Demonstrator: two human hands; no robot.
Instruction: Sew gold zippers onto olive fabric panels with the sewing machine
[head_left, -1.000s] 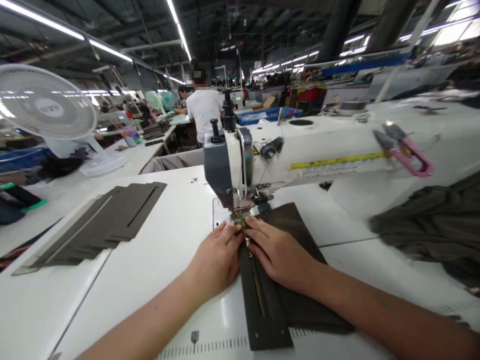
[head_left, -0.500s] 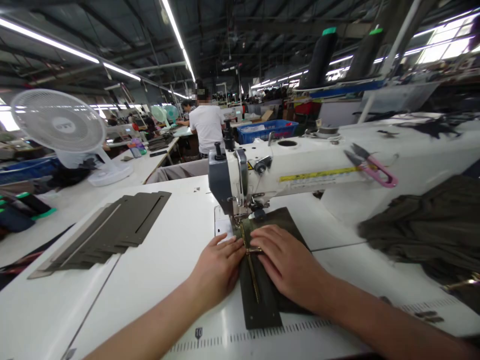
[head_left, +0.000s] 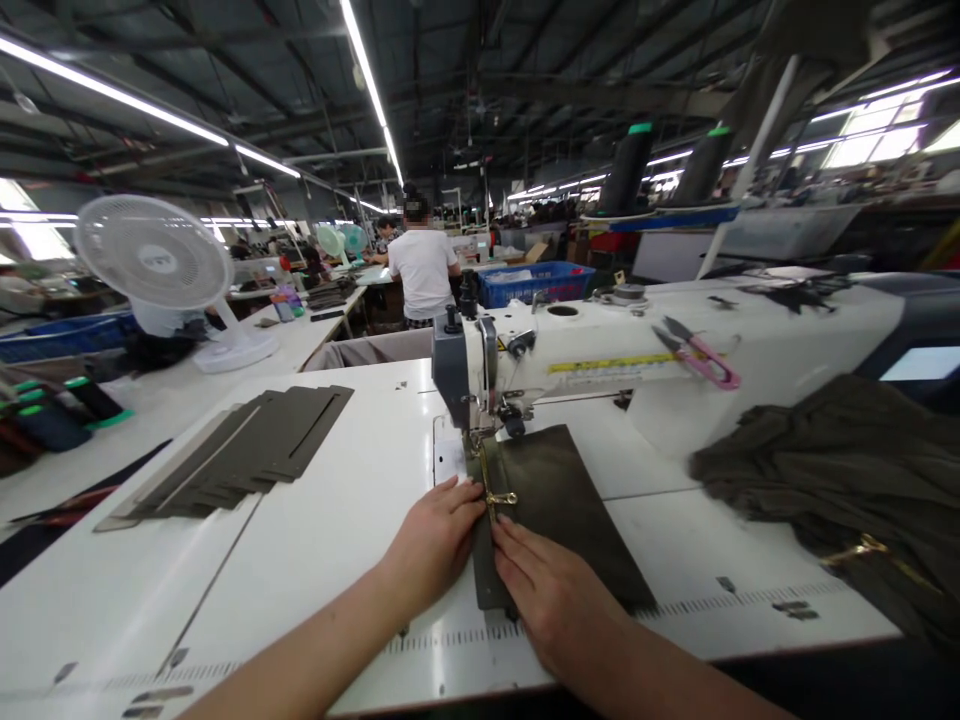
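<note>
A dark olive panel (head_left: 574, 500) lies on the white sewing table, its far end under the presser foot (head_left: 478, 438) of the sewing machine (head_left: 585, 345). A gold metal zipper (head_left: 484, 462) runs along its left part, and the brass zipper pull (head_left: 502, 498) points right. My left hand (head_left: 435, 535) rests with fingers stretched out along the panel's left strip, fingertips beside the zipper. Lying flat on the panel, my right hand (head_left: 559, 590) has its fingertips just below the pull, over the lower zipper. Both palms face down.
Stacked olive pieces (head_left: 262, 440) lie at left. Pink-handled scissors (head_left: 705, 355) rest against the machine arm. Bunched dark fabric (head_left: 840, 480) with a gold zipper is at right. A white fan (head_left: 157, 255), blue crate (head_left: 536, 285) and a person in a white shirt (head_left: 424, 270) are beyond.
My right hand has slid back toward me, off the zipper pull, which now shows uncovered. The panel's right part has spread flatter. The camera view has turned somewhat.
</note>
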